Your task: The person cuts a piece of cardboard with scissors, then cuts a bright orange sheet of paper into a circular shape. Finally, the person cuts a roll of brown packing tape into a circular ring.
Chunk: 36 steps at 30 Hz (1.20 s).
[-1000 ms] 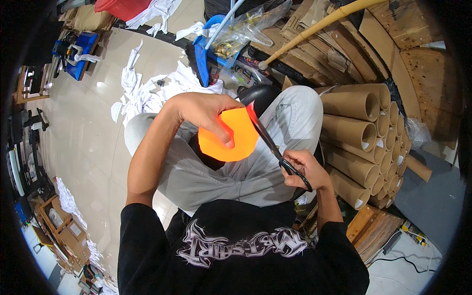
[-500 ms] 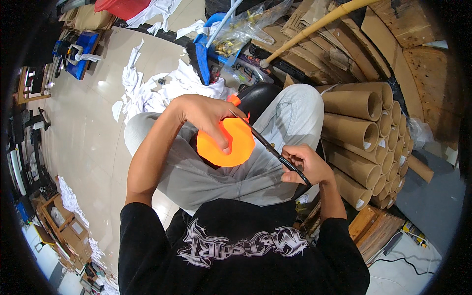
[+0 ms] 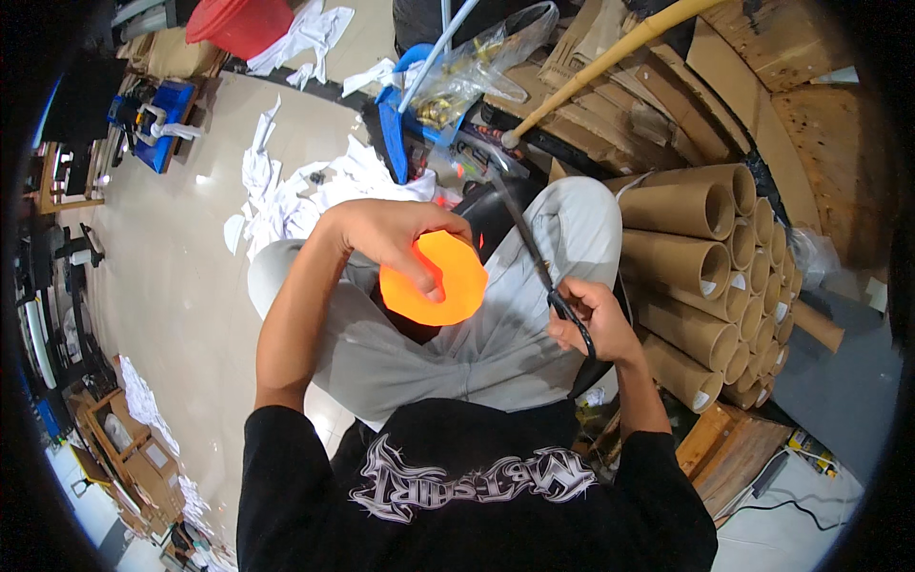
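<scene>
Above my lap, my left hand (image 3: 400, 243) grips a bright orange, roughly round sheet piece (image 3: 456, 286), thumb lying on its face and fingers hidden beneath. The rim of the piece looks cut in short straight facets. My right hand (image 3: 593, 316) holds dark scissors (image 3: 534, 250) by the handles, blades pointing up and away from me. The scissors are apart from the orange piece, to its right. Small orange scraps (image 3: 446, 200) show just beyond my left hand, some blurred.
White cloth scraps (image 3: 367, 176) lie on the floor ahead, next to a blue dustpan (image 3: 393, 133). Cardboard tubes (image 3: 677, 267) are stacked close to my right. A bamboo pole (image 3: 610, 71) slants over flattened cardboard (image 3: 658, 105). At the far left stands a red bucket (image 3: 238, 24).
The scissors have come away from the orange piece's edge and swung more upright. An orange strip at the edge has come off, and bits of it show beyond. My left hand keeps its hold.
</scene>
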{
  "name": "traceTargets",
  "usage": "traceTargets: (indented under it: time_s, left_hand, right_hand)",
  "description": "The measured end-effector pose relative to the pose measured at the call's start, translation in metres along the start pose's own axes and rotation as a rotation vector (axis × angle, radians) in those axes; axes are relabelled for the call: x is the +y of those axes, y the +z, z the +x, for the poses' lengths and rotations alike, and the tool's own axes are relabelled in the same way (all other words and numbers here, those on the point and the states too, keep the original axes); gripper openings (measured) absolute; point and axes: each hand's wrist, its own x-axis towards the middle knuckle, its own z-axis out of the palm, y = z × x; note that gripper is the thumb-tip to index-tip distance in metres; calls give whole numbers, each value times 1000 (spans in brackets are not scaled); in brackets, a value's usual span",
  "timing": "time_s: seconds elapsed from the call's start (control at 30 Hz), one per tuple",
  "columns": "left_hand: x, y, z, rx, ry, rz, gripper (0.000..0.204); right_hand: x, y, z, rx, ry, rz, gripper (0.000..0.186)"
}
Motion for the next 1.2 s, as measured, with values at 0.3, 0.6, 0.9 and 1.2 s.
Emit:
traceTargets:
  time_s: [0.3, 0.6, 0.9, 1.2]
  left_hand:
    - [40, 17, -3, 934, 303, 364, 56]
    - [33, 6, 15, 1110, 520, 1195, 40]
    - [31, 21, 19, 1029, 493, 1327, 19]
    - [42, 25, 11, 910, 463, 1095, 49]
  right_hand:
    - [-40, 29, 59, 531, -428, 257, 32]
    - [-63, 44, 102, 531, -393, 571, 25]
    - [-66, 43, 107, 526, -300, 661, 28]
    - [-57, 35, 101, 585, -299, 548, 28]
